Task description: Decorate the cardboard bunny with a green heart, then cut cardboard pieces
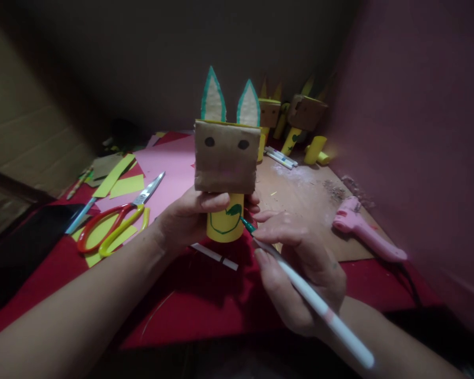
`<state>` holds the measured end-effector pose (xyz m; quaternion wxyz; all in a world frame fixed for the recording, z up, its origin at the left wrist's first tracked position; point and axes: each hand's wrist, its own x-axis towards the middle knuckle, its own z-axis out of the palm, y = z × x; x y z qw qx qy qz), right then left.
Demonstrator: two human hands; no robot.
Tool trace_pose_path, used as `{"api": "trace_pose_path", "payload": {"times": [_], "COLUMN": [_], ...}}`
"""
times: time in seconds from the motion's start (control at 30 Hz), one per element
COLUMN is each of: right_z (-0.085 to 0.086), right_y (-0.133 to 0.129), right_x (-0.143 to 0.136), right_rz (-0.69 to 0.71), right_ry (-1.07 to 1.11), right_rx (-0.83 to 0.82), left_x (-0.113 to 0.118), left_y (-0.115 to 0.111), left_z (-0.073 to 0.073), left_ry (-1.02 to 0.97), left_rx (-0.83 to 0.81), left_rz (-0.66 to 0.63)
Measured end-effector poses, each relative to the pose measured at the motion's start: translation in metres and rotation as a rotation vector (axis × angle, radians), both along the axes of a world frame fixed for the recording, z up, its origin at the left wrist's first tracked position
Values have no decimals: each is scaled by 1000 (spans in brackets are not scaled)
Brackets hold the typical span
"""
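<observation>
My left hand (189, 216) holds up a paper animal figure: a brown box head (226, 157) with two black dot eyes and two pointed ears edged in green, on a yellow tube neck (224, 227). My fingers wrap the neck just under the head. My right hand (300, 273) grips a white marker (324, 310) with a green tip. The tip touches the yellow tube beside a green outline drawn on it.
Red-and-yellow scissors (114, 221) lie on pink and yellow paper at the left. A pink glue gun (363, 234) lies on a wooden board at the right. Similar finished figures (300, 116) and yellow tubes stand at the back. Another marker (215, 256) lies under the hands.
</observation>
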<state>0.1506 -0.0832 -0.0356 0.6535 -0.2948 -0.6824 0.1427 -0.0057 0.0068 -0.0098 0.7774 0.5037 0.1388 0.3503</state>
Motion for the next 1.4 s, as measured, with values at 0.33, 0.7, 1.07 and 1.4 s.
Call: {"api": "trace_pose_path", "payload": {"times": [0.33,0.7,1.07,1.4], "right_z": [0,0,1,0], "right_y": [3,4,1,2], "right_x": [-4,-3,-1,-2], "right_rz": [-14,12,15,-6], "right_ry": [-21,-47,-57,-71], "right_rx": [38,49,-15,-47], "left_x": [2,4,5,4], "left_y": [-3,-4,-2,-4], "left_z": [-5,1,-3,0], "left_ry": [57,31,40,50], "left_rx": [11,-53,-58,-48], "left_rz": [14,18,24,35]}}
